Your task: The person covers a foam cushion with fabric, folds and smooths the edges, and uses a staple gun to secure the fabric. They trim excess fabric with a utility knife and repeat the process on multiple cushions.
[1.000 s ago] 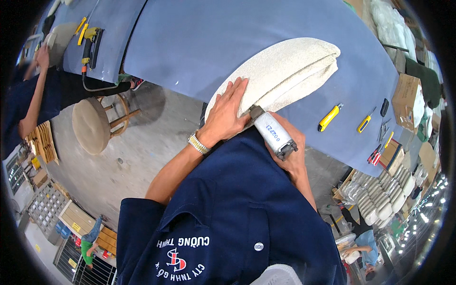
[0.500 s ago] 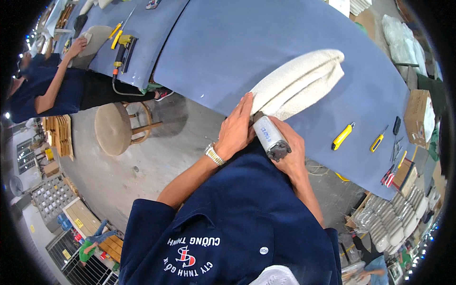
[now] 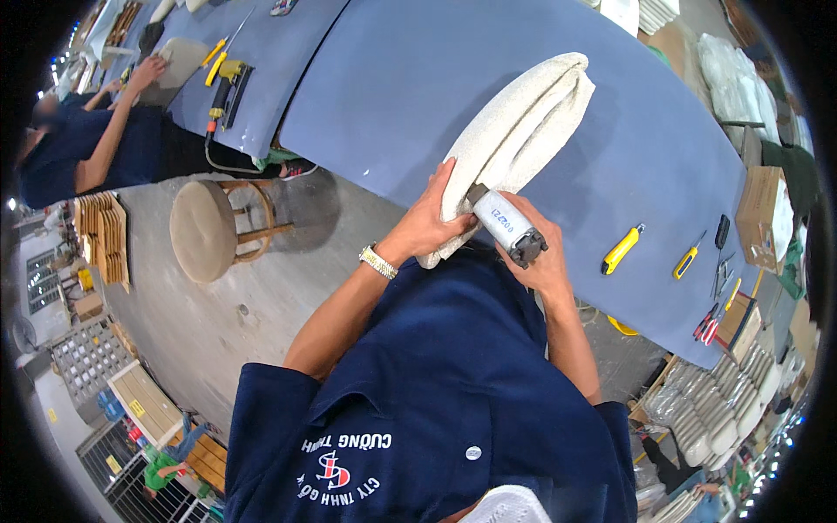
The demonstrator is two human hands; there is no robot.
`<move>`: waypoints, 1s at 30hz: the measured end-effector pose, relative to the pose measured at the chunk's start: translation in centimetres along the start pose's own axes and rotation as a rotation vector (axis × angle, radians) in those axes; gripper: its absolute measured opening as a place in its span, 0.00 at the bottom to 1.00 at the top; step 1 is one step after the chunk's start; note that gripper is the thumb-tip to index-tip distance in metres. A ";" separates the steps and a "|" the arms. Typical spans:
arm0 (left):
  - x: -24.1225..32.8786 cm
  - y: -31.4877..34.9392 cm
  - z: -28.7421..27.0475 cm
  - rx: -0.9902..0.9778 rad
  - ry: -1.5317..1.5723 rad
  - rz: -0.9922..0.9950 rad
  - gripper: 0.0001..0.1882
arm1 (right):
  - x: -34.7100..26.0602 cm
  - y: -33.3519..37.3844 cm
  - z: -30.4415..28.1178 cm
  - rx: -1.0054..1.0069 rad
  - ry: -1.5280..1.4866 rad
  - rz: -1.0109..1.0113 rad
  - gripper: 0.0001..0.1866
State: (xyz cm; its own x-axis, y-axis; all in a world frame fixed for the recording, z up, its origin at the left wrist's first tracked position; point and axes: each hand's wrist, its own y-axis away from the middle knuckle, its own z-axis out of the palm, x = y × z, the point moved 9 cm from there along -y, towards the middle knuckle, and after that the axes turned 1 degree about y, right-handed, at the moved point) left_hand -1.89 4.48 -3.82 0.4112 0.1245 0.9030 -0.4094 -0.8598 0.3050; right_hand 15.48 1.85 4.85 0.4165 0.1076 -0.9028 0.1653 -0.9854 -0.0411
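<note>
A cream fabric-covered cushion piece [image 3: 514,122], long with rounded ends, stands tilted over the near edge of the blue table. My left hand [image 3: 427,218] grips its near left side, thumb across the fabric. In my right hand [image 3: 536,248] is a staple gun [image 3: 504,222] with a silver-grey body and a dark end cap. The gun's dark nose touches or nearly touches the cushion's inner side, close to my left thumb. My right fingers wrap round the handle, which is mostly hidden.
On the blue table [image 3: 384,113] lie a yellow utility knife [image 3: 622,250], a screwdriver [image 3: 689,257] and pliers [image 3: 704,322] at right. Another staple gun [image 3: 228,91] with a hose lies far left, near a co-worker [image 3: 96,157]. A round stool [image 3: 205,231] stands left; a cardboard box [image 3: 760,213] is right.
The cushion has swung more upright and shifted left. My left hand has slid down its side, thumb now showing. The staple gun's nose has come further along the fabric.
</note>
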 end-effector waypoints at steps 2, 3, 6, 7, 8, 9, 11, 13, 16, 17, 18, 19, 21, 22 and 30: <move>0.0 0.2 0.3 0.060 -0.101 -0.001 0.54 | 0.3 0.1 0.1 -0.002 -0.004 0.011 0.26; 0.0 0.6 0.5 0.088 -0.168 -0.012 0.53 | 0.4 0.1 0.0 -0.003 -0.007 0.016 0.26; 1.4 1.1 0.7 0.096 -0.286 -0.082 0.52 | 0.6 0.8 -0.4 0.005 0.020 0.027 0.26; 1.9 0.9 0.7 0.087 -0.311 -0.108 0.51 | 0.8 0.9 -0.4 -0.019 0.032 0.031 0.26; 1.9 0.8 0.6 0.079 -0.315 -0.133 0.51 | 1.0 1.0 -0.6 -0.043 0.045 0.035 0.27; 1.9 0.7 0.5 0.070 -0.320 -0.158 0.52 | 1.1 1.0 -0.6 -0.067 0.057 0.040 0.27; 2.5 0.2 0.2 0.071 -0.333 -0.171 0.52 | 0.6 0.2 -0.8 -0.080 0.045 0.038 0.27; 3.6 0.1 0.3 0.101 -0.353 -0.150 0.52 | 0.4 -0.6 -1.1 -0.096 0.024 0.111 0.27; 3.9 -0.7 0.5 0.132 -0.384 -0.119 0.52 | 0.8 -0.7 -1.3 -0.125 0.004 0.266 0.28; 3.8 -0.6 0.6 0.135 -0.377 -0.122 0.52 | 0.9 -0.6 -1.3 -0.133 0.015 0.276 0.28; 3.6 -0.3 0.7 0.138 -0.370 -0.126 0.52 | 1.1 -0.4 -1.3 -0.141 0.026 0.285 0.28; 3.6 -0.2 0.7 0.140 -0.364 -0.125 0.52 | 0.9 -0.2 -1.3 -0.143 0.025 0.262 0.28; 3.5 0.3 1.2 0.130 -0.349 -0.131 0.53 | 0.8 0.5 -1.4 -0.146 0.024 0.216 0.28; 3.4 0.4 1.4 0.127 -0.342 -0.133 0.53 | 0.7 0.5 -1.5 -0.144 0.021 0.175 0.28; 2.7 1.0 1.7 0.143 -0.341 -0.085 0.54 | 0.8 1.8 -0.4 -0.151 0.034 0.198 0.30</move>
State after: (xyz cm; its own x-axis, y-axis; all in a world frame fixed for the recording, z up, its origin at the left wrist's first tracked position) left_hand 0.20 3.09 -1.64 0.6963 0.0472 0.7162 -0.2539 -0.9171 0.3074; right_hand 16.51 0.20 4.22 0.4836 -0.0785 -0.8718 0.2081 -0.9571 0.2016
